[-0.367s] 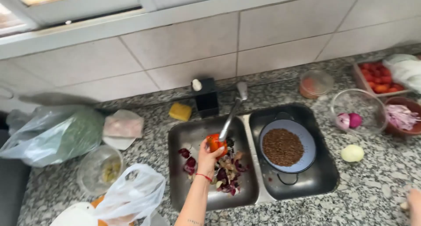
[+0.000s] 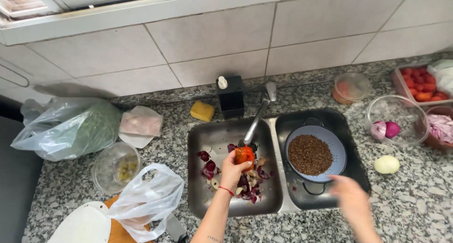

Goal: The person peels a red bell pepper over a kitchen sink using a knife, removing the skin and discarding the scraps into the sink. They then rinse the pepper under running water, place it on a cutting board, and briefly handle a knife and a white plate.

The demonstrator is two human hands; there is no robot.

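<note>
Head view: rinsing a pepper at the sink

The left hand [image 2: 232,170] grips a red pepper [image 2: 244,154] under the faucet [image 2: 258,114], over the sink's [image 2: 207,134] left basin. The right hand [image 2: 347,193], blurred, grip unclear, hovers near the colander [image 2: 336,146]. Best to turn it slowly.

sink [image 2: 207,139]: brushed steel, dull sheen | pepper [image 2: 244,154] between left fingers [image 2: 232,162]: glossy red skin | colander [image 2: 337,146] beyond right fingers [image 2: 337,181]: smooth enamel | counter [image 2: 406,196]: polished speckled granite

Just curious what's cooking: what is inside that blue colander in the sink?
The blue colander holds a heap of small brown grains, perhaps lentils. What lies beneath the heap, and the basin floor under the colander, are hidden.
</note>
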